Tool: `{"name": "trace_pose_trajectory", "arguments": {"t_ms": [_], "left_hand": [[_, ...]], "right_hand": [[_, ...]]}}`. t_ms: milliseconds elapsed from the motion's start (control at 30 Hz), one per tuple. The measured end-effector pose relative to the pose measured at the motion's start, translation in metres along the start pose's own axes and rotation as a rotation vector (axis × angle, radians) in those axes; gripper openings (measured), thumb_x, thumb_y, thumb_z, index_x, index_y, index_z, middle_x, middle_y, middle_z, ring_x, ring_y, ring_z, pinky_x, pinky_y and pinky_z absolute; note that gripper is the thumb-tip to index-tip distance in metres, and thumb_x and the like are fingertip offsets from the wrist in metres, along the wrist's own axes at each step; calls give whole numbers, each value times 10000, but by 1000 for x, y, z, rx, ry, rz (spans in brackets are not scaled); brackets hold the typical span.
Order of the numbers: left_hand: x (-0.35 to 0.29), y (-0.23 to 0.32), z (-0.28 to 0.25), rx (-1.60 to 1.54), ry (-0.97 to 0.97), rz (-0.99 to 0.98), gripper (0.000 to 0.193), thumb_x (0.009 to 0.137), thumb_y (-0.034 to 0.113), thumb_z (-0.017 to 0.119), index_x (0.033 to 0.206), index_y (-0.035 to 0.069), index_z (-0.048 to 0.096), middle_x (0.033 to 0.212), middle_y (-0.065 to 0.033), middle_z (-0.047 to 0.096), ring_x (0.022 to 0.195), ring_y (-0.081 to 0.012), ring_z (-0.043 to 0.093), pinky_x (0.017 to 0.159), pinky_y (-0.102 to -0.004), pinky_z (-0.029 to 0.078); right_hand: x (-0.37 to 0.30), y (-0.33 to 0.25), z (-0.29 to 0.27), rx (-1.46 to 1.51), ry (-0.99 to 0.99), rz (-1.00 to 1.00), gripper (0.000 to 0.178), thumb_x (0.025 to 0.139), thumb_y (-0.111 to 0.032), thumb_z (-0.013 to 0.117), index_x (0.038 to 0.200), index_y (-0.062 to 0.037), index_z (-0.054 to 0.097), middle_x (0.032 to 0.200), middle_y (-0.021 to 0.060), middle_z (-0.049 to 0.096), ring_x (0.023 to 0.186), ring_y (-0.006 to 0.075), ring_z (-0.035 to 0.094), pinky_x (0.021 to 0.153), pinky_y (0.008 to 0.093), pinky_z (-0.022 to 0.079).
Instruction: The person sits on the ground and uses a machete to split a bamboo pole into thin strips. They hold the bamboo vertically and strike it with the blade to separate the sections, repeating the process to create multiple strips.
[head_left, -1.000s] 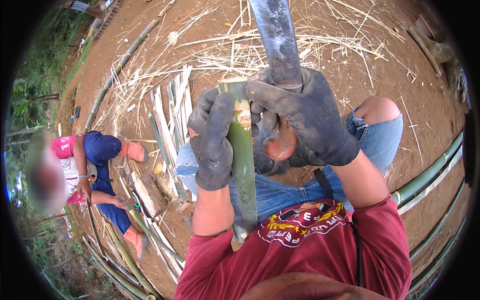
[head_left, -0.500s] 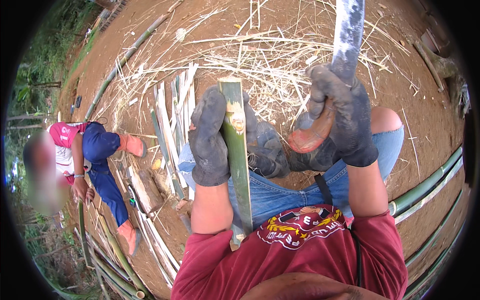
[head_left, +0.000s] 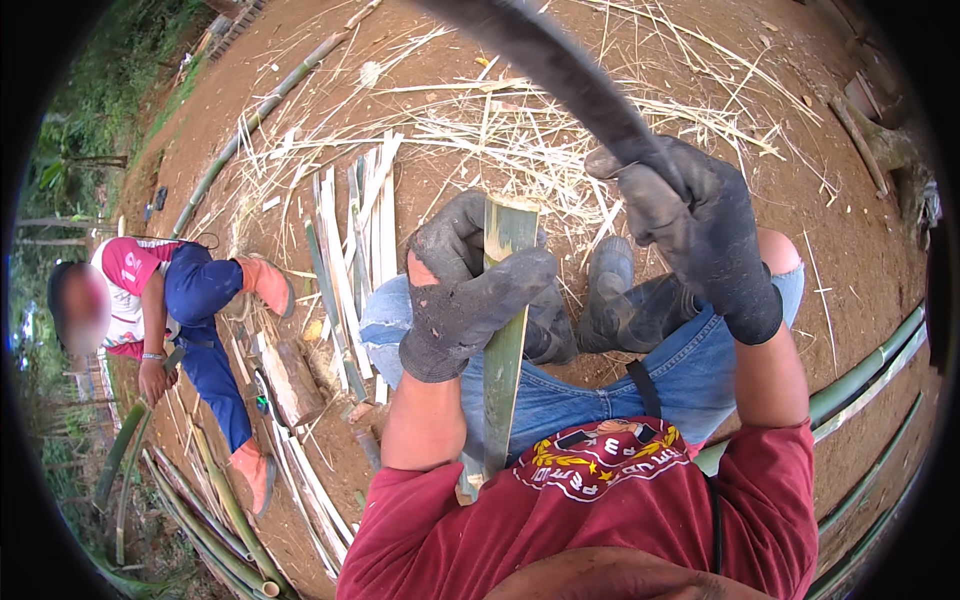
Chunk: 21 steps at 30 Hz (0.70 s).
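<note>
My left hand (head_left: 465,290), in a dark glove torn at one finger, is wrapped round a split length of green bamboo (head_left: 503,375). The bamboo stands lengthwise before me, its cut top end just above the fingers and its lower end against my shirt. To the right, my gloved right hand (head_left: 705,225) grips a machete (head_left: 570,75). Its dark, slightly blurred blade slants up and left, clear of the bamboo, past the picture's top edge. The machete's handle is mostly hidden inside the fist.
Pale shavings (head_left: 530,140) litter the brown soil ahead. Split bamboo strips (head_left: 345,240) lie in a heap beyond my left knee. Green poles (head_left: 850,385) lie at my right. At the left another person (head_left: 150,310) sits holding bamboo, near a short log (head_left: 292,375).
The machete has swung from upright to slanting left, and its curved handle end has gone out of sight. My left hand has shifted right with the bamboo, its thumb now across the front.
</note>
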<state>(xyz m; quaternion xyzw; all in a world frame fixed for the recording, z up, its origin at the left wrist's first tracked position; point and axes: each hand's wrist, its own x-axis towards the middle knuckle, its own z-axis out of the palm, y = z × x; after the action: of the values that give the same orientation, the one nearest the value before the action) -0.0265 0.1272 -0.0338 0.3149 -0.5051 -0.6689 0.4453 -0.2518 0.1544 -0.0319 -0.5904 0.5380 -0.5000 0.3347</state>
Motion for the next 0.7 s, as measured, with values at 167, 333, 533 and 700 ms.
{"name": "trace_pose_trajectory", "arguments": {"t_ms": [167, 333, 533, 700], "left_hand": [[-2, 13, 18, -7, -17, -116, 346, 844, 190, 772, 1076, -11, 612, 841, -67, 674, 716, -121, 663, 625, -251, 555], [-5, 9, 22, -66, -268, -83, 391, 920, 283, 707, 1171, -1, 607, 831, -73, 657, 700, -146, 657, 618, -263, 546], [-16, -3, 25, 143, -99, -43, 427, 941, 303, 681, 1194, -29, 591, 807, -86, 654, 666, -136, 632, 591, -257, 513], [-22, -7, 31, 108, -61, -32, 426, 936, 277, 687, 1190, -56, 604, 754, -81, 644, 618, -129, 602, 557, -246, 465]], "right_hand": [[13, 3, -13, -383, -62, -462, 392, 749, -191, 786, 1123, -117, 697, 914, 78, 707, 764, 244, 688, 675, 326, 544], [11, 0, -17, -597, -127, -612, 421, 743, -246, 751, 1150, -158, 693, 848, 51, 679, 739, 252, 671, 642, 367, 523], [-2, -14, -23, -743, -176, -647, 571, 636, -308, 767, 1189, -195, 676, 761, 16, 605, 675, 225, 627, 577, 363, 479], [-8, -20, -26, -793, -200, -606, 638, 586, -311, 777, 1207, -203, 674, 779, 0, 593, 678, 205, 612, 563, 360, 468]]}}
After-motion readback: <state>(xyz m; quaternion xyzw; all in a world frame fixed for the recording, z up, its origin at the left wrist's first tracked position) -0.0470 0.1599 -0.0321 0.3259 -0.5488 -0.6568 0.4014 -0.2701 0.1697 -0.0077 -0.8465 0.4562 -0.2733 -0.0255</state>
